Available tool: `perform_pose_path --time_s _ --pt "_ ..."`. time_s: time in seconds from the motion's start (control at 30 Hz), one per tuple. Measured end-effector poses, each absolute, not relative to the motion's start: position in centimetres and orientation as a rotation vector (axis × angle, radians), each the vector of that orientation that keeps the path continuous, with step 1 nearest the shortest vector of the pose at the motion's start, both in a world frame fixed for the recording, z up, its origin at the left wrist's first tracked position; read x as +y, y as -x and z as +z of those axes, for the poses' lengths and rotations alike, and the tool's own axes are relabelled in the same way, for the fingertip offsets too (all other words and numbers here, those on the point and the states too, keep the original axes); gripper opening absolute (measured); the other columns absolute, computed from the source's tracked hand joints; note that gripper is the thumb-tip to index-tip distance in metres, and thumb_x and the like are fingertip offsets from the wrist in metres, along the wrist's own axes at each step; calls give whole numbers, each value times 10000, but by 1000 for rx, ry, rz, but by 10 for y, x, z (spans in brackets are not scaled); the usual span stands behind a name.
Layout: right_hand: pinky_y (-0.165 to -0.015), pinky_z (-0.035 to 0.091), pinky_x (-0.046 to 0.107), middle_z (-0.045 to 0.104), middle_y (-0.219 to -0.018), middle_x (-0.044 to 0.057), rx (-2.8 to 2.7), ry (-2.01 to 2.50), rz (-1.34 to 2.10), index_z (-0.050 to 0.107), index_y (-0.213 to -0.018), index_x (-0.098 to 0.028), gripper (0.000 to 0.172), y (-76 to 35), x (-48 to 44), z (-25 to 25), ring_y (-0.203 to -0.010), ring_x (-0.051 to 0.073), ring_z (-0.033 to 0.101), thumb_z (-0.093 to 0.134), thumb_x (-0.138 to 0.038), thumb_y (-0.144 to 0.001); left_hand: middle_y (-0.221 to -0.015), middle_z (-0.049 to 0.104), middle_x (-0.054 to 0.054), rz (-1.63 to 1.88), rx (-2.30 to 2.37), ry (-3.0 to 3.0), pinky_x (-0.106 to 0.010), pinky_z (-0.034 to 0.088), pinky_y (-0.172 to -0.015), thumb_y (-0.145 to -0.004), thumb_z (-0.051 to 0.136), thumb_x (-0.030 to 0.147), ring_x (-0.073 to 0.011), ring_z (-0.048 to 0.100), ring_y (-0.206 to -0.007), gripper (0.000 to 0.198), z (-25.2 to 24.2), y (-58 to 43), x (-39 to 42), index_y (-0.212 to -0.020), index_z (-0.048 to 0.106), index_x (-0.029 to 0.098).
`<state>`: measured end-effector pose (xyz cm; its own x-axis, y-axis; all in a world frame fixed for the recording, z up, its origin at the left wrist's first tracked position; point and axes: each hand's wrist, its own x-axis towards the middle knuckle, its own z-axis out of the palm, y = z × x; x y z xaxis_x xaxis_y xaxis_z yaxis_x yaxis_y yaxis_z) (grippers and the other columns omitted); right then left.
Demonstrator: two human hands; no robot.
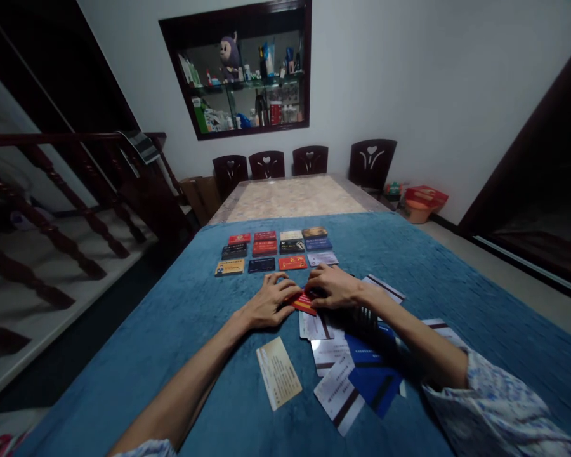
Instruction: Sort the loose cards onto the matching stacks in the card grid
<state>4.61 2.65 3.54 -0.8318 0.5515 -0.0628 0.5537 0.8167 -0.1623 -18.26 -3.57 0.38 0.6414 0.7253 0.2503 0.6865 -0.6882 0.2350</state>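
A red card (305, 304) with a yellow stripe lies between my two hands, above a loose heap of cards. My left hand (271, 301) has its fingers curled, with thumb and fingertips on the card's left edge. From the other side my right hand (335, 287) grips the card near its right end; its fingertips are partly hidden in shadow. Under and in front of the hands spread white cards with dark stripes (337, 390) and blue cards (374, 387). A cream card (279, 373) lies apart, below my left hand.
Beyond my hands, stacked cards stand in three rows, among them a yellow stack (229, 267) and an orange-red card (292, 263). A blue cloth (185, 317) covers the near table. Dark chairs (266, 165) line the far end; a wooden railing (42, 209) runs along the left.
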Motion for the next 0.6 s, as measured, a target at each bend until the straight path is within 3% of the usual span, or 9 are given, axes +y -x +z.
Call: perform_pose_path --time_s 0.17,0.37,0.6 --pt "-793 391 357 667 -1081 96 2973 -871 -300 734 -1026 -229 294 -46 24 41 -1058 299 522 668 -423 -816 -1150 633 -102 582 1169 -2756 -490 321 -1069 -877 587 282 -292 447 -1204 341 2 185 -36 -1207 630 208" --pt "-766 395 354 661 -1083 111 3000 -826 -321 723 -1027 -212 390 -46 23 41 -1044 303 526 674 -521 -795 -998 644 -89 724 1238 -2679 -466 386 -987 -871 608 373 -260 502 -1053 242 -1 188 -34 -1008 695 194" --pt "-821 403 325 711 -995 75 3108 -805 -347 728 -1060 -214 243 -42 26 33 -1008 245 568 603 -279 -862 -865 648 -82 915 1207 -2578 -417 443 -909 -937 497 318 -220 536 -918 261 -5 191 -31 -867 695 162"
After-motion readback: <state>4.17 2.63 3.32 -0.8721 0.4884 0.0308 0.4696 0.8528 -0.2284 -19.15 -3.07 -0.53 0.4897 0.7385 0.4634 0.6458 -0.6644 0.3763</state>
